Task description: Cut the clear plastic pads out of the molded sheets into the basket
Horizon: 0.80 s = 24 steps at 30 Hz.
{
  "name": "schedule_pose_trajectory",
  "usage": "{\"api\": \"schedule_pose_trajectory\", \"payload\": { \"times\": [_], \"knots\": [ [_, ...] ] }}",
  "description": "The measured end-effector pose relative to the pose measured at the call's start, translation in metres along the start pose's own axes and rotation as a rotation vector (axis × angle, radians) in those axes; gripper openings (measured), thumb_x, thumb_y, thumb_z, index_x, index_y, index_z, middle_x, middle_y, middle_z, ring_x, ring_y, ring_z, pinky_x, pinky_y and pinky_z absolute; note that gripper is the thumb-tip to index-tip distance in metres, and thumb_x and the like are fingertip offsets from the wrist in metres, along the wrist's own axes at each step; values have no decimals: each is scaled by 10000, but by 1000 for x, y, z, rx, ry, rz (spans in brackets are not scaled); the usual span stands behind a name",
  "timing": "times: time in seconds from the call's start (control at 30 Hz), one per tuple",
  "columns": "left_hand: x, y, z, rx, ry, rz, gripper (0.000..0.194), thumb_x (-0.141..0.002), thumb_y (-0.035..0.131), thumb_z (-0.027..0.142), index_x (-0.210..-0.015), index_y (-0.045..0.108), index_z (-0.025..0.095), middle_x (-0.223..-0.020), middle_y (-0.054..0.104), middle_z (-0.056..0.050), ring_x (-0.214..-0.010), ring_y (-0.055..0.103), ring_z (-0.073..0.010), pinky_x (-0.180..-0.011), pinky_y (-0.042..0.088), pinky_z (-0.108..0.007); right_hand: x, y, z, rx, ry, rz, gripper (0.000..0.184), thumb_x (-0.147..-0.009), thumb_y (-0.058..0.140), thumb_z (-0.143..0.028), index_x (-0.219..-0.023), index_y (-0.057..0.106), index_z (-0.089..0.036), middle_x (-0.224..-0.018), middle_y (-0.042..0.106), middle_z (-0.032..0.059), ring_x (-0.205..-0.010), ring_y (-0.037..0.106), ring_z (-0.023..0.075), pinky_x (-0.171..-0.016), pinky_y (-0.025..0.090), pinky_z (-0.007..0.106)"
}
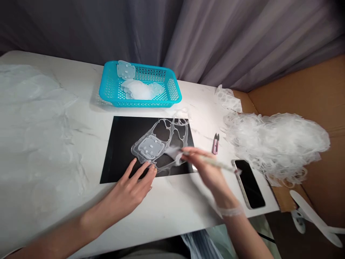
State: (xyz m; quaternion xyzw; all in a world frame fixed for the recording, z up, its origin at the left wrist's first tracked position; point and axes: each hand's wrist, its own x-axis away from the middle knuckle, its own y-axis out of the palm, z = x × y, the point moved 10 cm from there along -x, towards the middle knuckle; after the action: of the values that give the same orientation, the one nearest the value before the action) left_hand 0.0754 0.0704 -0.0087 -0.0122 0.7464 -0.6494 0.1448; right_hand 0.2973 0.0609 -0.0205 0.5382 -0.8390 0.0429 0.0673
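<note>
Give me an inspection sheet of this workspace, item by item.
surface: white marble-look table with a black mat on it.
job's things: transparent moulded plastic piece on the mat.
clutter: blue basket holding plastic pieces; plastic scrap pile; pink snips; smartphone; plastic film.
grippers: left hand rests on the piece; right hand grips a slim pale tool above it.
cables: nothing seen.
surroundings: grey curtain, cardboard.

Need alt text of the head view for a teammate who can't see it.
The left hand touches clear plastic on a black mat, while the right hand holds a slim white tool over it. A blue basket of clear pieces stands beyond; a heap of plastic scraps lies right.
</note>
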Motion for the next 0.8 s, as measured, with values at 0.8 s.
{"api": "schedule_pose_trajectory", "payload": {
  "times": [0.8],
  "knots": [
    [-51, 10, -30, 2604, -1102, -56, 612, -963, 424, 541, -1404, 522, 128, -1167, 688, -179, -969, 691, -278, -993, 496, -528, 60, 69, -73, 241, -254, -167, 476, -991, 418, -590, -1313, 648, -326, -1245, 718, 63, -1200, 647, 286, -1024, 508, 475]
  ]
}}
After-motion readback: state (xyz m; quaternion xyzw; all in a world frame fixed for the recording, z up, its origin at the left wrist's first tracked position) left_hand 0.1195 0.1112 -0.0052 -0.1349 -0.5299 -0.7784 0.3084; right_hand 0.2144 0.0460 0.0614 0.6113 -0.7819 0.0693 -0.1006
